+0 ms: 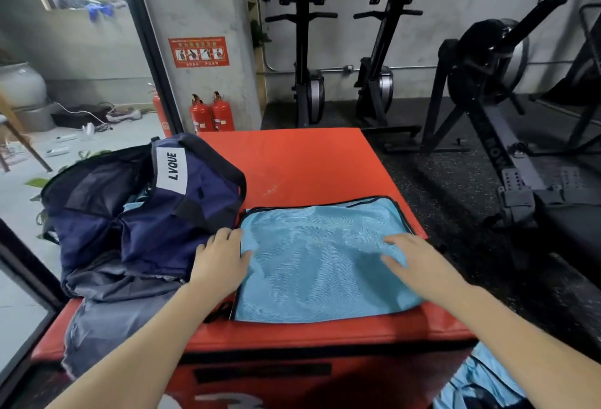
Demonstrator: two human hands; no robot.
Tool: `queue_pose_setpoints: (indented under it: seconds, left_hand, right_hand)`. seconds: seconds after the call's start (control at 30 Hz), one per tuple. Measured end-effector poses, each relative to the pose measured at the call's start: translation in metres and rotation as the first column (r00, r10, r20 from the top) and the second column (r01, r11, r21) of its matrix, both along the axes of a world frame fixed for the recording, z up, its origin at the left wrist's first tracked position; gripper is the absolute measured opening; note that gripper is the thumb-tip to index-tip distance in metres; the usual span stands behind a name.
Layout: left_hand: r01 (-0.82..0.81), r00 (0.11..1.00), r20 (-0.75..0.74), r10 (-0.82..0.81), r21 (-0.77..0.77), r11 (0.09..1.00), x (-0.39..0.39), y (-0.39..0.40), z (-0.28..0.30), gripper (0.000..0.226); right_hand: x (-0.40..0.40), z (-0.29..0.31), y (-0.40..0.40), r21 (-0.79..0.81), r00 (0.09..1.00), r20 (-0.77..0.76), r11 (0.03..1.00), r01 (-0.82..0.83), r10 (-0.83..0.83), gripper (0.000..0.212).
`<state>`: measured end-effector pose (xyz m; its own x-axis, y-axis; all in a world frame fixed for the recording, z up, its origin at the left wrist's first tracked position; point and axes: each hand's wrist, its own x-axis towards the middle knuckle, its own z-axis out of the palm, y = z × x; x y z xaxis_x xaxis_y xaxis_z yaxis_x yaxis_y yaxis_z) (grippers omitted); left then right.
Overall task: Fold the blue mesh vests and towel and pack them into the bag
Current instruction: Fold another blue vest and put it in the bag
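Pressing flat on the folded blue mesh vest (325, 259), both your hands lie with fingers straight and grip nothing. Your left hand (222, 259) rests at the vest's left edge, fingers spread over the black trim, touching the side of the navy bag (143, 213). Your right hand (419, 262) lies on the vest's right half, fingertips pointing toward the middle. Vest sits folded into a rough rectangle, black-trimmed edges showing along the far and left sides, on the red padded worktop (292, 164), toward its near right corner. Bag stands just left of the vest, mouth open and slumped, white label reading LVQUE on its side; a bit of light blue fabric shows inside the opening. Grey cloth (107, 320) spills from under the bag over the worktop's near left edge. More blue mesh (481, 379) lies low at the right, below the worktop edge. Two red fire extinguishers (211, 114) stand by the concrete pillar beyond; rowing machines (487, 89) line the far wall.
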<state>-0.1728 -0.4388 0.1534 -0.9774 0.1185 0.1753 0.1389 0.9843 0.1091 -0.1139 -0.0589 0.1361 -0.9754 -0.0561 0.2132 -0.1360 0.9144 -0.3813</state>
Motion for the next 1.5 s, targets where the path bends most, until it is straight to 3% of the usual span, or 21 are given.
queue_pose_setpoints:
  seconds: [0.1, 0.2, 0.27, 0.4, 0.53, 0.6, 0.7, 0.8, 0.87, 0.93, 1.03, 1.1, 1.2, 1.27, 1.5]
  left_hand:
    - [0.14, 0.987, -0.102, -0.125, 0.159, 0.977, 0.025, 0.021, -0.005, 0.041]
    - [0.204, 0.97, 0.065, -0.233, 0.302, 0.931, 0.05, 0.047, -0.02, 0.05]
    - [0.18, 0.962, 0.16, -0.223, 0.246, 0.952, 0.057, 0.05, -0.033, 0.058]
    - [0.162, 0.963, 0.214, -0.162, 0.02, 0.987, 0.059, 0.029, -0.043, 0.077]
    - [0.129, 0.966, 0.23, -0.123, -0.011, 0.992, 0.057, 0.013, -0.042, 0.119]
    - [0.114, 0.966, 0.236, -0.103, -0.032, 0.993, 0.062, 0.013, -0.04, 0.125]
    - [0.099, 0.974, 0.213, -0.077, -0.098, 0.99, 0.083, 0.021, -0.034, 0.115]
    - [0.119, 0.986, 0.133, -0.102, -0.123, 0.985, 0.115, 0.034, -0.038, 0.074]
    - [0.135, 0.986, 0.115, -0.123, -0.107, 0.985, 0.143, 0.046, -0.038, 0.061]
    - [0.127, 0.988, 0.103, -0.116, -0.114, 0.985, 0.169, 0.056, -0.038, 0.06]
    - [0.004, 0.967, 0.253, 0.024, -0.109, 0.994, 0.193, 0.06, -0.039, 0.065]
    - [-0.016, 0.961, 0.274, 0.037, -0.079, 0.997, 0.198, 0.059, -0.044, 0.069]
    - [-0.025, 0.984, 0.175, 0.034, -0.053, 0.998, 0.195, 0.056, -0.044, 0.082]
    - [-0.038, 0.979, 0.201, 0.042, -0.025, 0.999, 0.191, 0.055, -0.046, 0.09]
    - [-0.107, 0.976, 0.202, 0.084, 0.104, 0.989, 0.179, 0.065, -0.046, 0.089]
  right_hand:
    - [0.025, -0.006, -0.034, -0.003, 0.994, 0.005, 0.994, -0.105, 0.105, 0.042]
    - [0.041, -0.019, -0.063, 0.031, 0.988, 0.056, 0.989, -0.143, 0.141, 0.08]
    - [0.042, -0.028, -0.059, 0.121, 0.989, 0.128, 0.988, -0.093, 0.077, 0.1]
    - [0.042, -0.031, -0.03, 0.169, 0.975, 0.21, 0.985, 0.04, -0.075, 0.1]
    - [0.043, -0.029, -0.021, 0.19, 0.958, 0.265, 0.98, 0.057, -0.107, 0.1]
    - [0.045, -0.028, -0.024, 0.182, 0.956, 0.272, 0.982, 0.058, -0.107, 0.102]
    - [0.047, -0.029, -0.024, 0.173, 0.962, 0.255, 0.983, 0.056, -0.099, 0.108]
    - [0.05, -0.03, -0.026, 0.173, 0.975, 0.212, 0.985, 0.023, -0.06, 0.103]
    - [0.052, -0.028, -0.028, 0.178, 0.979, 0.199, 0.984, 0.003, -0.039, 0.1]
    - [0.054, -0.027, -0.028, 0.187, 0.98, 0.197, 0.982, 0.002, -0.039, 0.099]
    - [0.055, -0.026, -0.028, 0.177, 0.979, 0.2, 0.984, 0.009, -0.045, 0.105]
    - [0.055, -0.025, -0.028, 0.171, 0.977, 0.208, 0.985, 0.007, -0.043, 0.11]
    - [0.056, -0.024, -0.03, 0.156, 0.974, 0.22, 0.988, 0.017, -0.052, 0.108]
    - [0.056, -0.023, -0.031, 0.15, 0.973, 0.223, 0.988, 0.023, -0.057, 0.108]
    - [0.057, -0.019, -0.032, 0.144, 0.97, 0.236, 0.989, 0.025, -0.059, 0.109]
